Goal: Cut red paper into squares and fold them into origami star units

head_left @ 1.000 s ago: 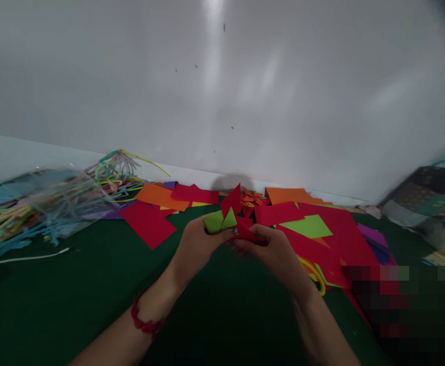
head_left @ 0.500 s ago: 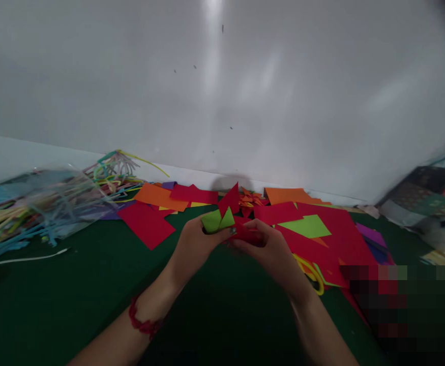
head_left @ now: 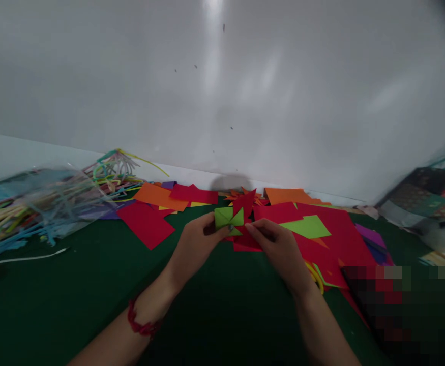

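Between thumb and fingers, my left hand (head_left: 197, 243) pinches a folded green paper piece (head_left: 223, 217) with triangular flaps. Joined to it or lying against it is a folded red paper piece (head_left: 244, 202), with a pointed flap standing up; I cannot tell how the two are connected. My right hand (head_left: 277, 243) is closed on the red paper's right side, thumb and fingertips together. Both hands hold the papers a little above the green tabletop (head_left: 222, 310). My fingers hide part of the folds.
Red sheets (head_left: 350, 236) and a green sheet (head_left: 310, 227) lie to the right, with yellow scissors handles (head_left: 316, 277) beside my right wrist. Orange paper (head_left: 161, 196) lies at the back left. Pipe cleaners (head_left: 104, 175) in a clear bag fill the far left. Behind rises a pale wall (head_left: 130, 91).
The green piece has turned to show its folded face and moved slightly right. The red flap has shifted right and tilted. My right hand has moved slightly right, its fingers on the red paper.
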A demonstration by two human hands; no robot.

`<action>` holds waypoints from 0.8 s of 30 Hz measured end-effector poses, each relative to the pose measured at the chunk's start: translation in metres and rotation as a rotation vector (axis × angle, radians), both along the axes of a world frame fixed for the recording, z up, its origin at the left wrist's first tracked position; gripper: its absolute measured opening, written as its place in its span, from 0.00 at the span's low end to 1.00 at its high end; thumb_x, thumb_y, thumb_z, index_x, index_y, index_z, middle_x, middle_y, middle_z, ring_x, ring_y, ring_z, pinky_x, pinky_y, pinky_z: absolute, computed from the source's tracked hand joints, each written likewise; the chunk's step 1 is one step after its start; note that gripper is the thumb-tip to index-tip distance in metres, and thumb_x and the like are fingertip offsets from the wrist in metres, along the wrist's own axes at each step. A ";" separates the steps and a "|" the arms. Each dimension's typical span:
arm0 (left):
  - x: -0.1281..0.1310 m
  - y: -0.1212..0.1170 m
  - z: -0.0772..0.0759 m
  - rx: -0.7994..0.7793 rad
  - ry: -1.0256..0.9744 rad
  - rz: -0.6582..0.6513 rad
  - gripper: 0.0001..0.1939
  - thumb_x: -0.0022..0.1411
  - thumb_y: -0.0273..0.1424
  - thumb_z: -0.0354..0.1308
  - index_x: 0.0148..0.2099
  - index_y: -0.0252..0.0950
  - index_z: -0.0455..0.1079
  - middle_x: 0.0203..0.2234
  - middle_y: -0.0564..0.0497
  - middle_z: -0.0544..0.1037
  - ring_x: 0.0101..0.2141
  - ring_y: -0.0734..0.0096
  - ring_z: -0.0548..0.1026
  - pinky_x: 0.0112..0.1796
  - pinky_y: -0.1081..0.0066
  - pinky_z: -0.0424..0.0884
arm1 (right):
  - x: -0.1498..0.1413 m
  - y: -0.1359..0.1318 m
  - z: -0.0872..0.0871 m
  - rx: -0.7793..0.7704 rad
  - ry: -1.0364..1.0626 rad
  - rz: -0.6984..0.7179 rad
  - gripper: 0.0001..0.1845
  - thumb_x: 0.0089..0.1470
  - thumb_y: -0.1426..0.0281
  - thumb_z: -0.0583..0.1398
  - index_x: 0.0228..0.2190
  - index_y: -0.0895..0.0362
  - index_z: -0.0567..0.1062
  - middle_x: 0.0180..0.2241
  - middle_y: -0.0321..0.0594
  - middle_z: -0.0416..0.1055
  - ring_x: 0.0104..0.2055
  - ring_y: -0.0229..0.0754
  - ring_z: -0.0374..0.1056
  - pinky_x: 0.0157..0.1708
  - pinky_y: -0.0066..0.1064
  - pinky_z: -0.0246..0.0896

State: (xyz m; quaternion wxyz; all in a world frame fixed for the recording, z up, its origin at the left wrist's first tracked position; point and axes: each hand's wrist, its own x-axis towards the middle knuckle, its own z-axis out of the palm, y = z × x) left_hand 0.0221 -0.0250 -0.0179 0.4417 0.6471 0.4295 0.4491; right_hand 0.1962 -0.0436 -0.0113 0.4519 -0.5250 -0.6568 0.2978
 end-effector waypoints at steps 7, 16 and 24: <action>0.000 -0.003 0.002 -0.008 -0.024 -0.035 0.10 0.55 0.34 0.57 0.40 0.38 0.71 0.36 0.51 0.78 0.36 0.68 0.75 0.36 0.71 0.70 | -0.001 0.000 -0.002 -0.086 0.073 0.061 0.12 0.49 0.61 0.59 0.27 0.57 0.75 0.23 0.35 0.72 0.25 0.36 0.66 0.23 0.26 0.60; 0.001 -0.004 0.001 0.087 0.053 0.049 0.09 0.56 0.35 0.56 0.39 0.37 0.71 0.33 0.51 0.78 0.34 0.68 0.74 0.33 0.71 0.69 | -0.006 -0.003 -0.003 -0.070 0.148 0.032 0.10 0.49 0.63 0.60 0.26 0.57 0.75 0.23 0.35 0.73 0.26 0.36 0.68 0.24 0.26 0.61; -0.001 -0.005 0.004 0.066 0.049 0.028 0.09 0.56 0.33 0.56 0.40 0.39 0.71 0.35 0.52 0.78 0.35 0.67 0.74 0.35 0.70 0.69 | -0.010 -0.004 -0.003 -0.040 0.182 0.037 0.09 0.48 0.63 0.61 0.25 0.57 0.74 0.23 0.35 0.72 0.27 0.36 0.68 0.25 0.25 0.61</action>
